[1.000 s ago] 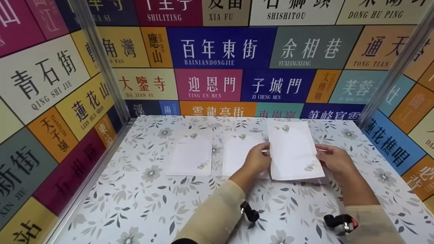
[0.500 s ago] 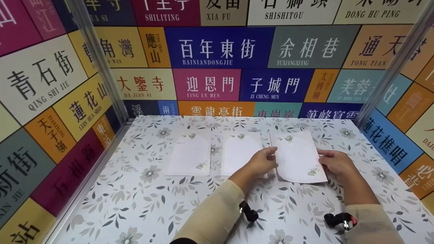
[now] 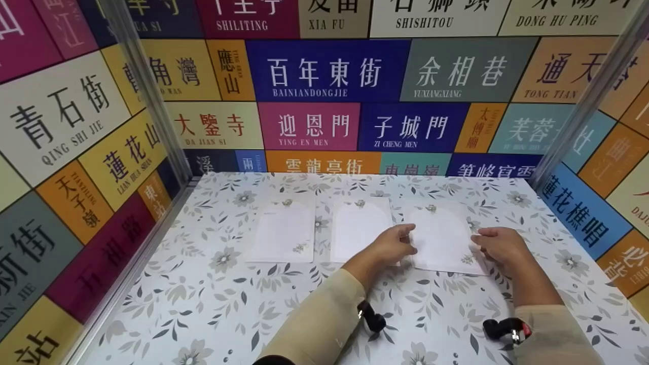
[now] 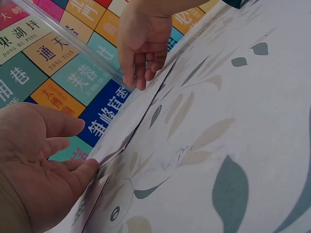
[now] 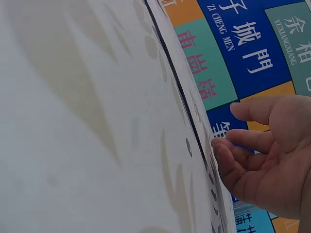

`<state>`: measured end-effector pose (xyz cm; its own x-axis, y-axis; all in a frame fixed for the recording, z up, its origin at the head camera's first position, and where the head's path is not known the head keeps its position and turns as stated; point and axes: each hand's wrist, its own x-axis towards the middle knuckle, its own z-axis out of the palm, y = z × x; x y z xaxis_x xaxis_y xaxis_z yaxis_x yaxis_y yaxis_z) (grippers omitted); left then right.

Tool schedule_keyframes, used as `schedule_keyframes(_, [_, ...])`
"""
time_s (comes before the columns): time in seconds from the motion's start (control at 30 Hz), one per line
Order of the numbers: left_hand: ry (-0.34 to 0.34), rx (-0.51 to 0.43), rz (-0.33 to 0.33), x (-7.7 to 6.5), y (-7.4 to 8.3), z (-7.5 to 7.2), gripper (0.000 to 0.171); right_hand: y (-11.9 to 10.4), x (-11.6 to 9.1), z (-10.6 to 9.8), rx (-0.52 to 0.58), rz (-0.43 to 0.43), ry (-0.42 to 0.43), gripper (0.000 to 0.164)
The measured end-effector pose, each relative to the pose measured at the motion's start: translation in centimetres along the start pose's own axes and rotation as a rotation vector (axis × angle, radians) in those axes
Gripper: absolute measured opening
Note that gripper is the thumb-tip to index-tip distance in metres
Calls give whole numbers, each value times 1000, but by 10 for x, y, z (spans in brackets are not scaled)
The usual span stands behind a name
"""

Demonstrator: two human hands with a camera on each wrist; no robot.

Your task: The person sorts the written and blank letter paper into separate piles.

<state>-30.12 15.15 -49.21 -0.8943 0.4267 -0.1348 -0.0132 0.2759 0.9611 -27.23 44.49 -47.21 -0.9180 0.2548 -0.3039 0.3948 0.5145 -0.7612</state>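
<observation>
Rightmost sheet (image 3: pixel 442 238) has settled flat beside the middle sheet (image 3: pixel 356 225) — third in the row. Left hand (image 3: pixel 390 246) and right hand (image 3: pixel 500 246) flank it — fingers loose, gripping nothing.

Back wall (image 3: pixel 329 96) is full of bilingual name signs: SHILITING on a maroon panel (image 3: pixel 248 17), BAINIANDONGJIE on a wide blue panel (image 3: pixel 327 71), YUXIANGXIANG on a grey panel (image 3: pixel 462 71), YING EN MEN on a pink panel (image 3: pixel 310 126). QING SHI JIE's on a cream panel (image 3: pixel 63 119), left side. Leftmost sheet (image 3: pixel 284 233) has tiny print, can't read it.
</observation>
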Motion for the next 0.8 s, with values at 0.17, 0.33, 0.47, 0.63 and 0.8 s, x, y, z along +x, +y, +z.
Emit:
schedule_keyframes(0.17, [-2,-12,-12,0,1,-1,66,-2,0,2,14,-21,11,70])
schedule_keyframes(0.33, [14,1,15,-1,1,-5,63,-7,-1,7,13,-81,-13,73])
schedule_keyframes(0.47, [30,-5,52,-2,0,-12,63,-17,0,15,-2,-118,-41,74])
schedule_keyframes(0.63, [53,-35,48,-2,-2,-30,63,-35,4,32,32,-136,-68,73])
schedule_keyframes(0.8, [69,-40,44,-3,-6,-49,65,-52,6,50,16,-173,-84,72])
